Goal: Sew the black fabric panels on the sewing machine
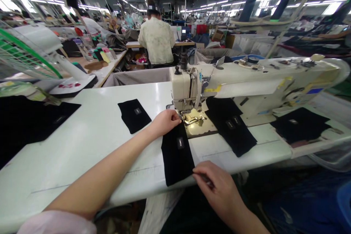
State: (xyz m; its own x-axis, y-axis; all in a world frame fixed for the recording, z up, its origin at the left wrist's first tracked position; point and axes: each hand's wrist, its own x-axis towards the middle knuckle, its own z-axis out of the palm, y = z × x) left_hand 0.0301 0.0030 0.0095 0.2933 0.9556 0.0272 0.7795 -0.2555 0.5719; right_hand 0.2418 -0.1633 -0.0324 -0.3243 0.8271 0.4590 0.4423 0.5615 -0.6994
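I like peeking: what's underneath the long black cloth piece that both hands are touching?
Glossy white tabletop shows beside the black cloth piece. The spot directly beneath is covered, so anything hidden there can't be seen.

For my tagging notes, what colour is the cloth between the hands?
The cloth is black; the head view shows it.

Central fabric panel, plain black; its label, dark grey with white lettering. Bench, pale greenish white, ruled with dark lines. Sewing machine, cream, bearing yellow patches. Thread cones, dark blue, tipped bright green. Fan guard, green. Near sleeve, pale pink. Co-worker's top, cream with darker mottling.
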